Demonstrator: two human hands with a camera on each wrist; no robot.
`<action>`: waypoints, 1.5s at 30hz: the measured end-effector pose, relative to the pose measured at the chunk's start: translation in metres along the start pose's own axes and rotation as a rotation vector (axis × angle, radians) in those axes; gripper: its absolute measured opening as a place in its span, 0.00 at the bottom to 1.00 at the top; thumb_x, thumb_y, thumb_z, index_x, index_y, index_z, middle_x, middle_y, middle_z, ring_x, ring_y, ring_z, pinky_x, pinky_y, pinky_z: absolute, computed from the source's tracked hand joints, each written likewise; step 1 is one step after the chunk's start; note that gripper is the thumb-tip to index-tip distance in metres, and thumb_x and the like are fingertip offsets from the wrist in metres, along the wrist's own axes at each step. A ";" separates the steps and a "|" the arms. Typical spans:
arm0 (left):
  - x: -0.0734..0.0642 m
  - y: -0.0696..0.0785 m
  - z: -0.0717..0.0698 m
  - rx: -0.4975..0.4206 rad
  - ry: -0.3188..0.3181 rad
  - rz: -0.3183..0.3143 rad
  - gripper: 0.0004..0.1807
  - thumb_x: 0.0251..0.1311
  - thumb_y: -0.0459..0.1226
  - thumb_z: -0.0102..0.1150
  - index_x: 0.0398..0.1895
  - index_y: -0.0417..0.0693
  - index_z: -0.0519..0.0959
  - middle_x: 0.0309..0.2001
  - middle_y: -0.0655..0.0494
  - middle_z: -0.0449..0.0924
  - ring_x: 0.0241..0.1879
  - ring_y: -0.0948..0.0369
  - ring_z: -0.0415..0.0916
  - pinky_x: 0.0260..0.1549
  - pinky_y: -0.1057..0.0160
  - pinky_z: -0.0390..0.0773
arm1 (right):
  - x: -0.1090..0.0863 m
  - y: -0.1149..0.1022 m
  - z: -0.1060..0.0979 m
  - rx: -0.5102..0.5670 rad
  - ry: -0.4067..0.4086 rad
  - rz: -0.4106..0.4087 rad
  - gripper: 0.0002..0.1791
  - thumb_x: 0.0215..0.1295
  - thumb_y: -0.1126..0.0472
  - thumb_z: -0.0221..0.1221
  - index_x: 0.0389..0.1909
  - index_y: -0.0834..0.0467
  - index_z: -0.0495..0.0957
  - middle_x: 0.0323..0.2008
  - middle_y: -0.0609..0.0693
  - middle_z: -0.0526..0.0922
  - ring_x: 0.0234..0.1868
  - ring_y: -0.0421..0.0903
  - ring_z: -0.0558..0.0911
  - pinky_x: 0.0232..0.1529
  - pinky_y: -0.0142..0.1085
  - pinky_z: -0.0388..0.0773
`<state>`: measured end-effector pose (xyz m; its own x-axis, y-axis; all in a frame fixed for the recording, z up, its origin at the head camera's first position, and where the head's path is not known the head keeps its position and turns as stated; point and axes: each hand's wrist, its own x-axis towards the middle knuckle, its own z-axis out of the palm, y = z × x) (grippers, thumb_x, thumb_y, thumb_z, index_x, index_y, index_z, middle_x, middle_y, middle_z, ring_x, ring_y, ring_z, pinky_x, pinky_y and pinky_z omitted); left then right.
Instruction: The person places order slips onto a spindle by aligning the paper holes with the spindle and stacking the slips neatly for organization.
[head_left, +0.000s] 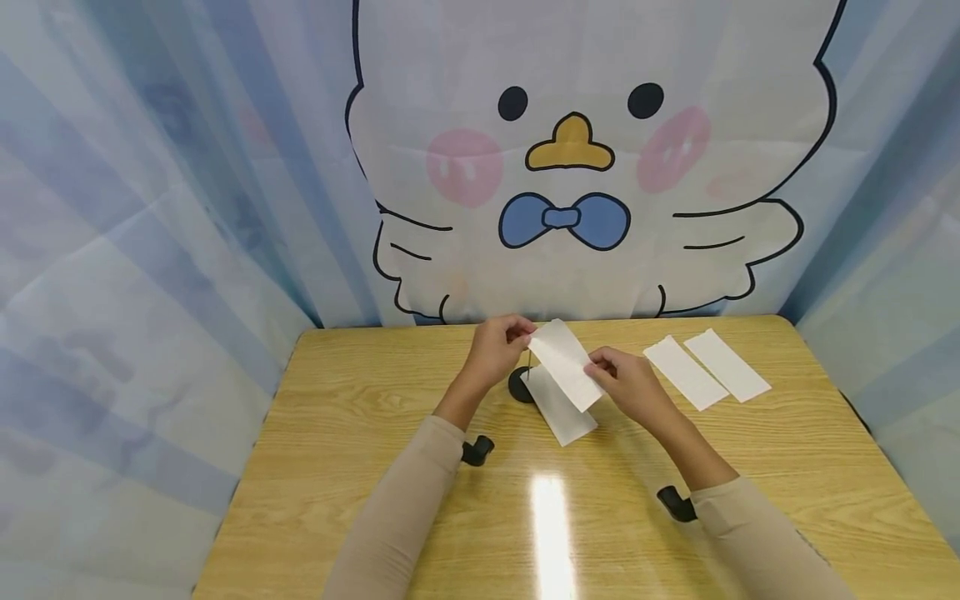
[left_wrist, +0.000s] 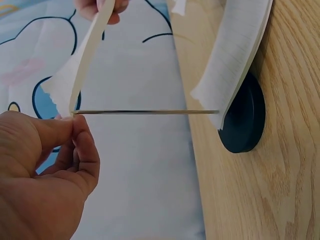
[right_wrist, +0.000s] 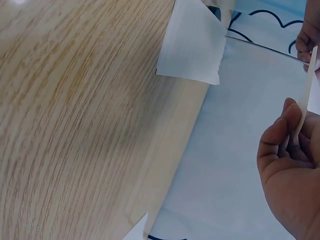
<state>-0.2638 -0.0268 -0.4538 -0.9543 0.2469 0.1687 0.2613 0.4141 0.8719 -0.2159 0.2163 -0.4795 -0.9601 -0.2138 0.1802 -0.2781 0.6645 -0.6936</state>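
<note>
A receipt spike stands on the table, its thin metal rod (left_wrist: 145,112) rising from a round black base (left_wrist: 245,117). One or more white paper slips (head_left: 561,417) sit low on the rod, against the base. Another white paper slip (head_left: 566,365) is held up at the rod's tip. My left hand (head_left: 495,346) pinches its end between thumb and fingers, right where the tip meets the paper. The slip's other end is pinched by my right hand (head_left: 628,382), and in the right wrist view this slip shows almost edge-on.
Two more white paper slips, a nearer one (head_left: 686,372) and a farther one (head_left: 727,365), lie side by side on the wooden table (head_left: 360,467) at the right. Behind the table hangs a curtain (head_left: 562,283) with a cartoon bird.
</note>
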 end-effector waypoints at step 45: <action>-0.007 -0.021 0.012 0.102 -0.038 -0.029 0.07 0.71 0.28 0.60 0.44 0.41 0.87 0.39 0.49 0.85 0.37 0.59 0.80 0.36 0.68 0.82 | -0.009 0.008 0.011 -0.049 -0.042 0.053 0.09 0.73 0.62 0.63 0.45 0.64 0.84 0.34 0.52 0.86 0.33 0.43 0.79 0.32 0.31 0.77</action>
<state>-0.2606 -0.0266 -0.4792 -0.9560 0.2654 0.1252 0.2490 0.5079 0.8246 -0.2093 0.2156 -0.4943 -0.9719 -0.2059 0.1141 -0.2286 0.7099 -0.6662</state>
